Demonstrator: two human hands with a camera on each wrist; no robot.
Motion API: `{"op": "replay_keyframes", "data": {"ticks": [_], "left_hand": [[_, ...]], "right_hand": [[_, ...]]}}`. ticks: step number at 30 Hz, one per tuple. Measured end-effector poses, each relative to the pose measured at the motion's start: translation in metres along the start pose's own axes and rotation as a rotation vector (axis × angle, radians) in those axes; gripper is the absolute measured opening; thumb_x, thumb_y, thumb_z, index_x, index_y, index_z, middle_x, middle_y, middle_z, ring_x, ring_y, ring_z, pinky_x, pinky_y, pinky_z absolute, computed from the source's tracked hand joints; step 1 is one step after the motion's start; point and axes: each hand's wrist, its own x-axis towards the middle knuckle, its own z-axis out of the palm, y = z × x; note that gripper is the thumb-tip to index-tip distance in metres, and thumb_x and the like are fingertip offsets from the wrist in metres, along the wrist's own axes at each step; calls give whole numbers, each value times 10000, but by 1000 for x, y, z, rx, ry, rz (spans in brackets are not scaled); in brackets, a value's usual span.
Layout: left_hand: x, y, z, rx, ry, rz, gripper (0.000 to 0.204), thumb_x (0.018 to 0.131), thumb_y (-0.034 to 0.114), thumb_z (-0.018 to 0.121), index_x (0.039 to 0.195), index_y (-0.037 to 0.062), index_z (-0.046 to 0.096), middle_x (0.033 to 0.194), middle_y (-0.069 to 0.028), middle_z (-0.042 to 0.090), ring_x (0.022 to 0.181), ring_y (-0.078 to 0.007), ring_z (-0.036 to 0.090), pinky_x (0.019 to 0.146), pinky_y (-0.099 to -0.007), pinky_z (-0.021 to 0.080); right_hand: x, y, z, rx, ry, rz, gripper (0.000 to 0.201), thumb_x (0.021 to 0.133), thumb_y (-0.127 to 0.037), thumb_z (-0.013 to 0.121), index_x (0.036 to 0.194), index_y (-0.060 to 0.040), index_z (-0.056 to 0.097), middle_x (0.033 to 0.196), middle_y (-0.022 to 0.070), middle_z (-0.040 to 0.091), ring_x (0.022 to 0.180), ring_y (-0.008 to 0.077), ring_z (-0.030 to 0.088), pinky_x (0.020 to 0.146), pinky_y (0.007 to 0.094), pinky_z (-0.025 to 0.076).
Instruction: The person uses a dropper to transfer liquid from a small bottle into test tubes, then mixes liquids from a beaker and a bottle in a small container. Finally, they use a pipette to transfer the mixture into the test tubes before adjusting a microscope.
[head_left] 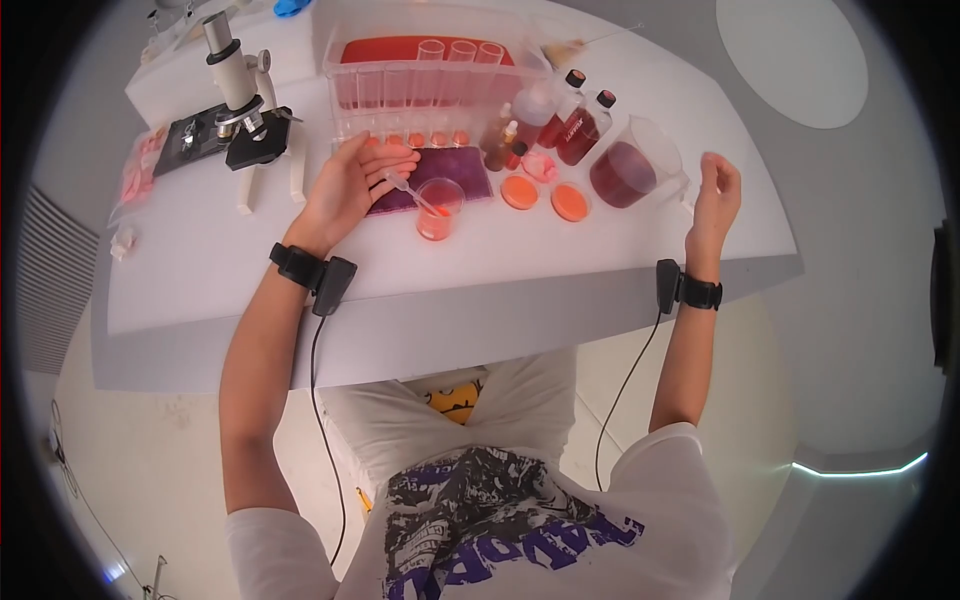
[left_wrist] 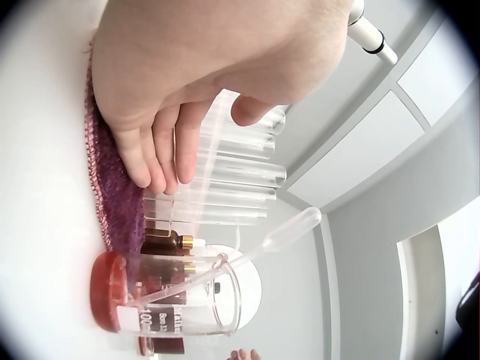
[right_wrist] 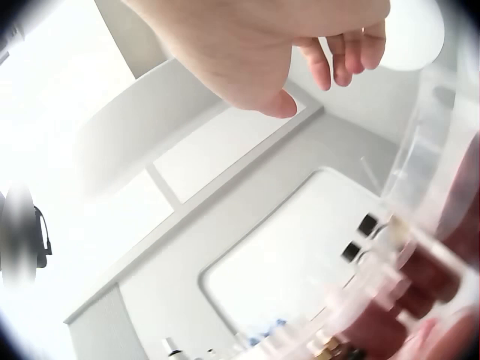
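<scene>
Over the left end of a folded purple cloth (head_left: 450, 176) is my left hand (head_left: 345, 188), its fingers extended and holding nothing. Just to its right stands a small glass beaker (head_left: 436, 224) with red liquid at the bottom. A plastic dropper (left_wrist: 279, 238) leans in that beaker, its bulb sticking out above the rim. Behind the hand, clear test tubes (left_wrist: 251, 173) stand upright in a row. My right hand (head_left: 714, 200) is raised at the table's right side, fingers loosely bent with nothing in them. Nearest to it is a clear pitcher (head_left: 630, 170) of dark red liquid.
A microscope (head_left: 245, 110) stands at the left. Behind the tubes is a clear plastic bin (head_left: 535, 85) with red contents. Black-capped bottles (head_left: 584, 132) of red liquid, brown dropper bottles (head_left: 497, 150) and two orange dishes (head_left: 519, 192) stand between my hands.
</scene>
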Motion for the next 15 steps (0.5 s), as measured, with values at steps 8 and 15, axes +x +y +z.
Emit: {"op": "replay_keyframes", "data": {"ticks": [8, 15], "left_hand": [[0, 0, -1, -10, -8, 3, 629, 1210, 455, 414, 1357, -95, 682, 1428, -251, 710, 1310, -283, 690, 1180, -393, 523], [-2, 1, 0, -16, 1, 3, 634, 1207, 464, 417, 1361, -94, 675, 1424, -250, 713, 1308, -272, 693, 1156, -382, 539]], "right_hand": [[-36, -67, 87, 95, -587, -9, 467, 966, -254, 852, 1317, 11, 695, 1252, 132, 739, 1036, 205, 727, 914, 352, 599], [7, -37, 113, -454, -314, -437, 517, 927, -199, 813, 1369, 35, 682, 1316, 238, 693, 962, 369, 752, 900, 468, 607]]}}
